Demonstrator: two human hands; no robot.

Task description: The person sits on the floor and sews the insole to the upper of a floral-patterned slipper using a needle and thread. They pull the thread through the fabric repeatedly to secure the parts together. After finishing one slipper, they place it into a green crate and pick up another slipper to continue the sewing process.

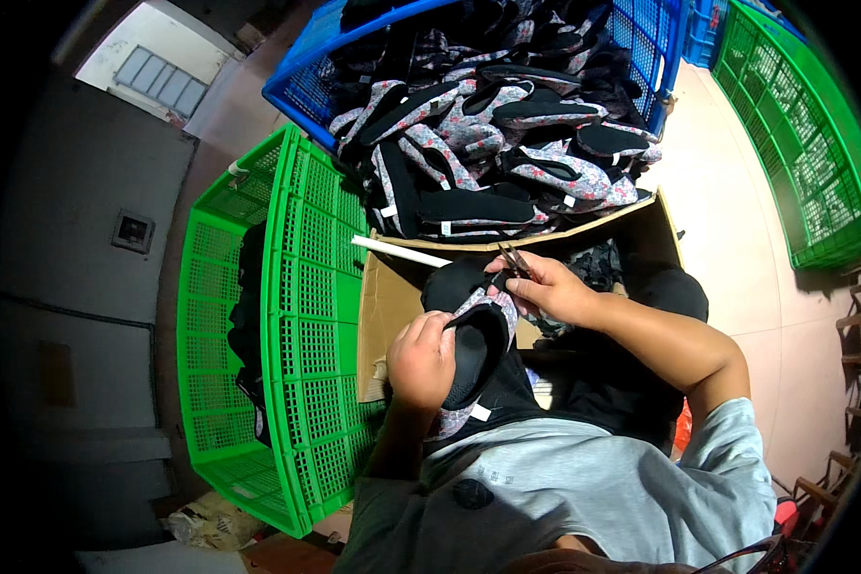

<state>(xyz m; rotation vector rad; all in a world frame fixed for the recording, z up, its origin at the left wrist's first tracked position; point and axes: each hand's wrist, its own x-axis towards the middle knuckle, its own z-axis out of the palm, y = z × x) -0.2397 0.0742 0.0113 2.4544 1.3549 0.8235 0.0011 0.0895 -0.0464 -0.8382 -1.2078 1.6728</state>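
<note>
A floral slipper [480, 356] with a black inside lies over my lap, its toe end pointing away from me. My left hand [421, 362] is closed on the slipper's left edge. At the toe end, my right hand [553, 290] has its fingers bent around dark thread snips [513, 258], whose tips point up and away. The right fingertips are close to the slipper's toe; whether they also pinch the fabric is hard to tell. A small white tag [480, 413] sticks out near the heel.
Ahead, a blue crate [301, 81] is heaped with floral slippers [478, 206]. An open cardboard box [381, 320] stands before my lap, with a white strip [402, 252] across its edge. Green crates [297, 335] stand at left, and another green crate [799, 143] at far right.
</note>
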